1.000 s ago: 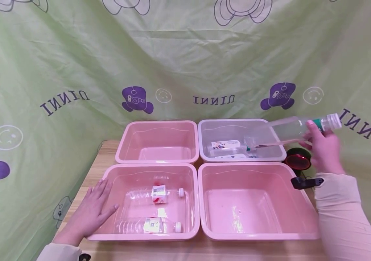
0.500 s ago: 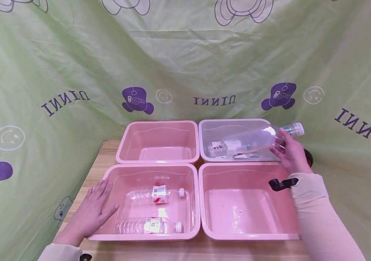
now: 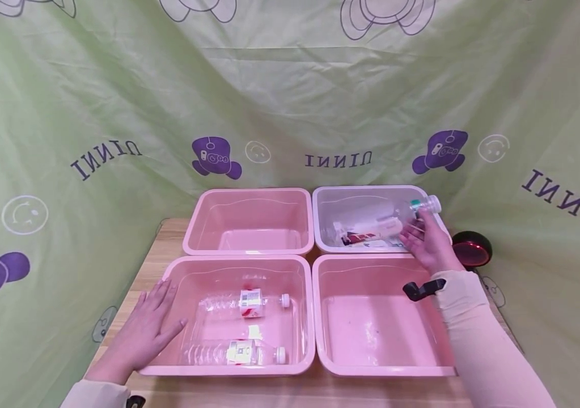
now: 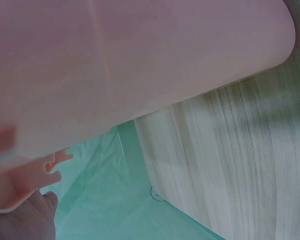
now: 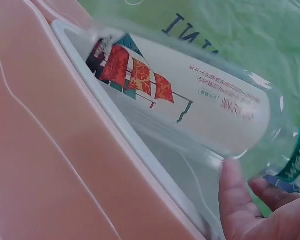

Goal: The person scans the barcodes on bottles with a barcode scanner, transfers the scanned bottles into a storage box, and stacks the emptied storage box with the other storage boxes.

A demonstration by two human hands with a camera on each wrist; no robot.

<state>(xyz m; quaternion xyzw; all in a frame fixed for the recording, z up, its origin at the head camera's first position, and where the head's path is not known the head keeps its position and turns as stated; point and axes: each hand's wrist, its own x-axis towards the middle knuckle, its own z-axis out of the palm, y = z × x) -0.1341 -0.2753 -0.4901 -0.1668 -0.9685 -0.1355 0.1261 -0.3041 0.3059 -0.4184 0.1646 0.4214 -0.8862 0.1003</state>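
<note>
So, in the head view the right hand (image 3: 428,243) pinched a clear bottle (image 3: 385,226) near its neck, tilted in the grey tub (image 3: 341,203); the left hand (image 3: 144,326) lay spread on the rim of the front-left pink tub (image 3: 228,371). Left wrist view: worktop (image 4: 220,145) showed beside that tub. Right wrist: sail-print label (image 5: 220,100) faced the camera.
</note>
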